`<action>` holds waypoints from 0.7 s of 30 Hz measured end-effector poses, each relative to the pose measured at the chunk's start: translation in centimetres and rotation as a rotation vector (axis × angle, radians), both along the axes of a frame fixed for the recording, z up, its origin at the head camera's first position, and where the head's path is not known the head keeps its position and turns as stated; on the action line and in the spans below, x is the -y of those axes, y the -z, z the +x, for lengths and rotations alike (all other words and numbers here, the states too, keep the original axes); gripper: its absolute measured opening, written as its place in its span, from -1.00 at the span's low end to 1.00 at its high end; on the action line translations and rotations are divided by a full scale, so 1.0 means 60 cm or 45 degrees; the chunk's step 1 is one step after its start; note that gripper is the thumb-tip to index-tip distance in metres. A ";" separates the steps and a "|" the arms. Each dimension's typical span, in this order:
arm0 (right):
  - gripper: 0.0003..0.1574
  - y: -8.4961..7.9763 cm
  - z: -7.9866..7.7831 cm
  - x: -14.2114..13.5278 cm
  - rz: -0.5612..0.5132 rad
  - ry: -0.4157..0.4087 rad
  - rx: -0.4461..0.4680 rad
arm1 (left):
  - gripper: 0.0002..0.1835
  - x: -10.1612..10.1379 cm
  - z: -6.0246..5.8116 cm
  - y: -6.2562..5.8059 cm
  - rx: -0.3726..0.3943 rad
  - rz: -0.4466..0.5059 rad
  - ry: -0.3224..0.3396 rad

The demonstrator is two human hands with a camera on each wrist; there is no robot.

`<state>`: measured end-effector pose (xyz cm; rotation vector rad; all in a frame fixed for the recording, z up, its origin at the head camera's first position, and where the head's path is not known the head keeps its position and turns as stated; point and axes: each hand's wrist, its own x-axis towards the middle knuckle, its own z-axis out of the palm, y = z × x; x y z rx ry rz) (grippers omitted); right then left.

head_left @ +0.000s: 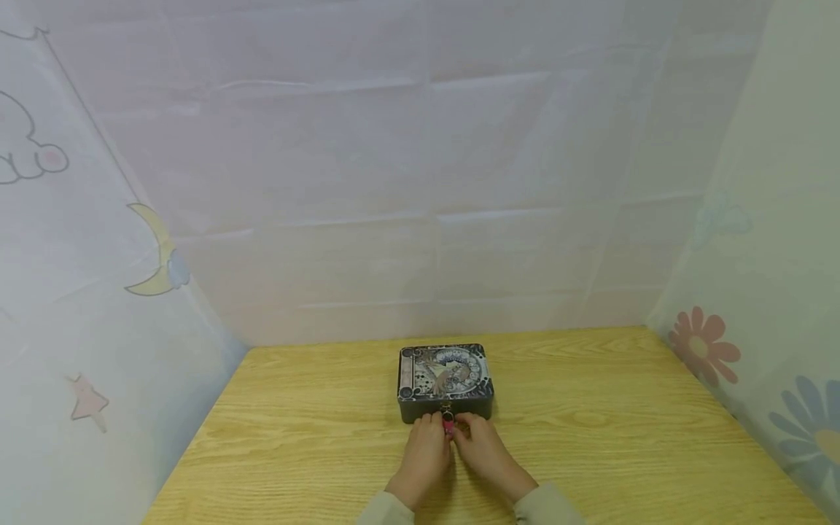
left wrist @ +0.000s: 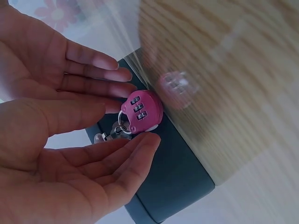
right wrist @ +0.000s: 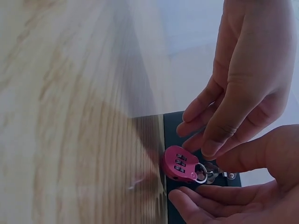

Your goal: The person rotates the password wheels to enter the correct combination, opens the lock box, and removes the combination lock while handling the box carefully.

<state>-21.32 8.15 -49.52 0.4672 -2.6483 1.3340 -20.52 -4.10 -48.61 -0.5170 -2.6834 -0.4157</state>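
A dark tin box (head_left: 445,376) with an illustrated lid sits on the wooden table. From the latch (right wrist: 212,171) on its front hangs a pink combination padlock (left wrist: 144,111) with three number dials. My left hand (head_left: 426,446) is at the padlock's left side, its fingers loosely bent, one fingertip right at the lock's edge in the left wrist view. On the other side my right hand (head_left: 484,448) has its fingers loosely bent beside the lock, with the thumb near the shackle. A gap shows between thumb and fingers on both hands.
The wood-grain table (head_left: 295,437) spreads out around the box. A pale sheet (head_left: 420,182) hangs behind it, with printed side sheets at left and right. A shiny strip by the box reflects the padlock in the left wrist view.
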 end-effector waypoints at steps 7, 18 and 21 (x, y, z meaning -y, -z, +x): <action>-0.69 0.004 -0.006 0.003 -0.210 -0.022 0.146 | -0.81 0.000 -0.001 0.000 0.018 0.038 -0.006; -0.72 0.002 -0.007 0.002 -0.265 -0.008 0.185 | -0.93 0.003 -0.002 -0.001 0.089 0.134 0.005; -0.72 0.003 -0.008 0.002 -0.280 -0.013 0.196 | -0.92 0.003 -0.004 -0.002 0.123 0.156 0.001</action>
